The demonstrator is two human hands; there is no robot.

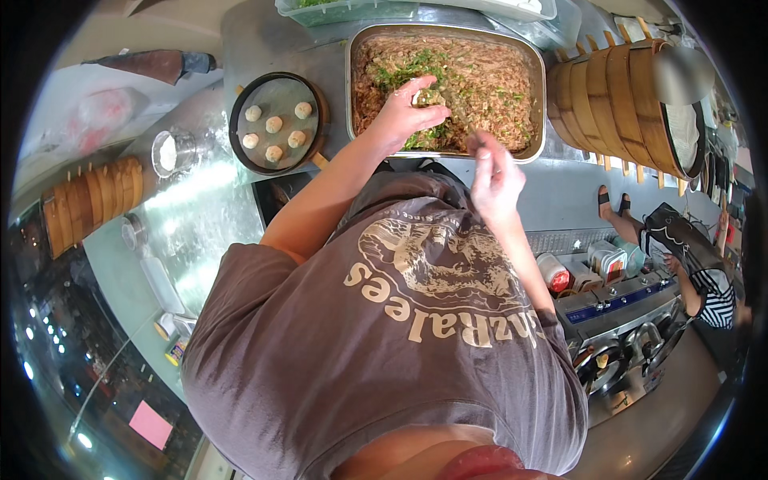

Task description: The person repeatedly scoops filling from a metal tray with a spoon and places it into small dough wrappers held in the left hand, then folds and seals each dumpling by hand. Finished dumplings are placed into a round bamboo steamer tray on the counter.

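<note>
A stainless steel tray (pixel 542 120) full of minced filling (pixel 492 78) with chopped greens lies before me. Over its near left part, my left hand (pixel 417 111) cups a small piece of dough with filling (pixel 427 99), fingers curled around it. My right hand (pixel 497 177) is at the tray's near edge, blurred, pinching a thin utensil (pixel 470 125) whose tip points into the filling; its exact kind is unclear. To the left, a round bamboo steamer (pixel 324 114) holds several small pale buns (pixel 273 125) on a liner, apart from both hands.
Tall stacked bamboo steamers (pixel 606 108) flank the tray on the right. Beyond it is a clear plastic bin (pixel 360 15). A container of white powder (pixel 171 155) stands left, near more steamers (pixel 93 198). Behind at right, another person (pixel 690 258) is beside a stove (pixel 624 306).
</note>
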